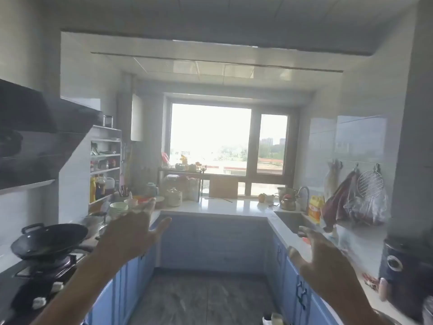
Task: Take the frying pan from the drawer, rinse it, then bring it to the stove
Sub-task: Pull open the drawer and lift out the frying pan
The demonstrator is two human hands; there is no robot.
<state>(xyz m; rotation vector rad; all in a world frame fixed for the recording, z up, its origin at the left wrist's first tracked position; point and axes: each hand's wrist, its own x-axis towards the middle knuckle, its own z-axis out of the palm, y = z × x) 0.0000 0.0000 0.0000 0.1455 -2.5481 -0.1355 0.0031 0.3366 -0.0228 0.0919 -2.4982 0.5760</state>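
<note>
I stand in a narrow kitchen with both hands raised in front of me. My left hand (131, 233) is open with fingers spread, and it holds nothing. My right hand (325, 256) is open too, fingers apart and blurred. The gas stove (42, 270) is at the near left, and a black wok (49, 240) sits on its burner. The sink (291, 221) with a curved faucet (304, 193) is set in the right counter. Blue cabinet fronts (210, 242) run under the counters. No frying pan shows, and I cannot tell which front is the drawer.
A range hood (39, 127) hangs over the stove. A shelf rack (105, 165) with bottles, bowls (118, 207) and jars crowd the left counter. A kettle (288, 201), a yellow bag (315, 208), hanging cloths and a wire rack (370, 184) line the right wall. A dark cooker (407, 277) stands near right.
</note>
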